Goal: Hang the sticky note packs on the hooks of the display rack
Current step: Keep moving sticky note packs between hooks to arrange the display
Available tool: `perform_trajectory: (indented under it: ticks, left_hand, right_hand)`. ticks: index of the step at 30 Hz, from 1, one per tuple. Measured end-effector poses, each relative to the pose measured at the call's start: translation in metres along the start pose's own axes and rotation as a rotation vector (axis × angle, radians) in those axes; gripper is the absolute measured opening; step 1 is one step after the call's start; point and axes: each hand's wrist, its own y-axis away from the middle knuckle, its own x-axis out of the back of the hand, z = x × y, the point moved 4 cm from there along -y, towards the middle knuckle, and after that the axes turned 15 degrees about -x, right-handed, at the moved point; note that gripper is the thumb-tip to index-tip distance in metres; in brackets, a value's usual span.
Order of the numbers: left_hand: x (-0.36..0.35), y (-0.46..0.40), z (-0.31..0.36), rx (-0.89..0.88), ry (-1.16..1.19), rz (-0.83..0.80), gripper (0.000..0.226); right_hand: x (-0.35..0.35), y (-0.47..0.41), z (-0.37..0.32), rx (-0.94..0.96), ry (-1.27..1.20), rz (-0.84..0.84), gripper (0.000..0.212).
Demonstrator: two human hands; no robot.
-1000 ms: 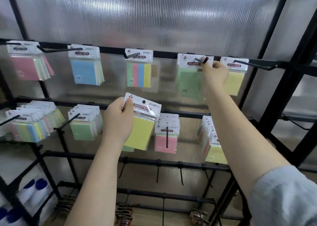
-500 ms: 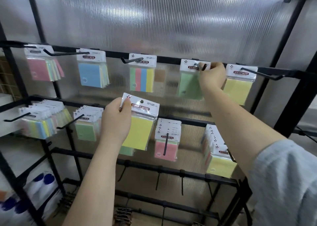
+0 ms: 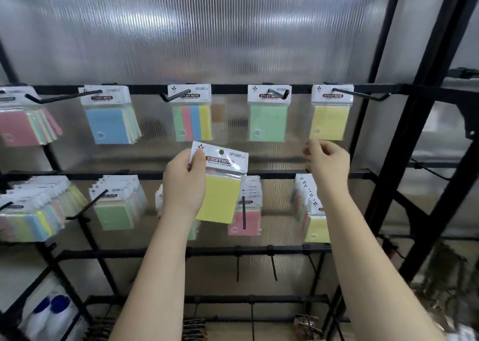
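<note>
The left hand [image 3: 184,185] pinches the yellow sticky note pack [image 3: 219,185] by its header corner; the right hand [image 3: 327,162], beside it, hangs loosely curled and holds nothing. Held off-centre, the pack may tilt, so its punched hole [image 3: 221,151] could miss the hook [image 3: 360,95] above the right hand.
</note>
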Motion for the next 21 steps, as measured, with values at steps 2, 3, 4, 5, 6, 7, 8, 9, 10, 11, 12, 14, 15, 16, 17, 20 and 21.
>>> perform_trajectory:
  ticks: [2, 3, 4, 5, 6, 7, 8, 9, 10, 11, 12, 14, 15, 16, 17, 20, 21]
  left_hand:
    - [-0.005, 0.001, 0.003, -0.024, 0.034, -0.031, 0.042]
    - [-0.008, 0.002, 0.005, -0.038, 0.049, -0.051, 0.041]
    - [-0.012, 0.002, 0.006, -0.056, 0.060, -0.076, 0.041]
    - [-0.015, 0.003, 0.007, -0.075, 0.069, -0.101, 0.041]
    - [-0.019, 0.003, 0.008, -0.089, 0.082, -0.122, 0.041]
    - [-0.022, 0.005, 0.010, -0.098, 0.102, -0.135, 0.042]
    - [-0.026, 0.005, 0.011, -0.102, 0.129, -0.139, 0.043]
    - [-0.030, 0.007, 0.014, -0.105, 0.161, -0.140, 0.042]
    - [-0.036, 0.008, 0.018, -0.106, 0.195, -0.141, 0.040]
    - [-0.042, 0.009, 0.022, -0.110, 0.226, -0.148, 0.036]
    - [-0.049, 0.011, 0.026, -0.113, 0.259, -0.160, 0.030]
    - [-0.063, 0.013, 0.036, -0.117, 0.311, -0.183, 0.019]
    - [-0.069, 0.014, 0.042, -0.120, 0.324, -0.187, 0.018]
    - [-0.077, 0.015, 0.047, -0.126, 0.332, -0.183, 0.019]
    - [-0.084, 0.015, 0.053, -0.139, 0.339, -0.176, 0.021]
    - [-0.110, 0.012, 0.070, -0.140, 0.387, -0.140, 0.022]
    - [-0.119, 0.010, 0.078, -0.137, 0.405, -0.131, 0.021]
  right_hand:
    - [0.018, 0.018, 0.017, -0.065, 0.000, -0.010, 0.025]
    - [0.027, 0.027, 0.025, -0.094, 0.001, 0.003, 0.024]
    - [0.035, 0.034, 0.033, -0.118, 0.006, 0.023, 0.024]
    - [0.042, 0.041, 0.041, -0.135, 0.019, 0.045, 0.024]
    - [0.047, 0.046, 0.049, -0.146, 0.044, 0.063, 0.024]
    - [0.053, 0.051, 0.054, -0.152, 0.083, 0.075, 0.023]
    - [0.058, 0.054, 0.060, -0.154, 0.135, 0.086, 0.022]
    - [0.064, 0.057, 0.065, -0.151, 0.191, 0.099, 0.021]
    - [0.070, 0.058, 0.069, -0.147, 0.244, 0.115, 0.019]
    - [0.077, 0.058, 0.072, -0.142, 0.290, 0.131, 0.018]
    - [0.085, 0.058, 0.074, -0.136, 0.336, 0.150, 0.018]
    - [0.101, 0.053, 0.077, -0.125, 0.421, 0.173, 0.020]
    - [0.107, 0.050, 0.079, -0.127, 0.456, 0.169, 0.021]
    - [0.113, 0.047, 0.081, -0.133, 0.484, 0.158, 0.022]
    - [0.117, 0.042, 0.083, -0.138, 0.516, 0.143, 0.023]
    - [0.125, 0.027, 0.086, -0.137, 0.637, 0.043, 0.032]
    - [0.125, 0.022, 0.087, -0.139, 0.665, -0.013, 0.035]
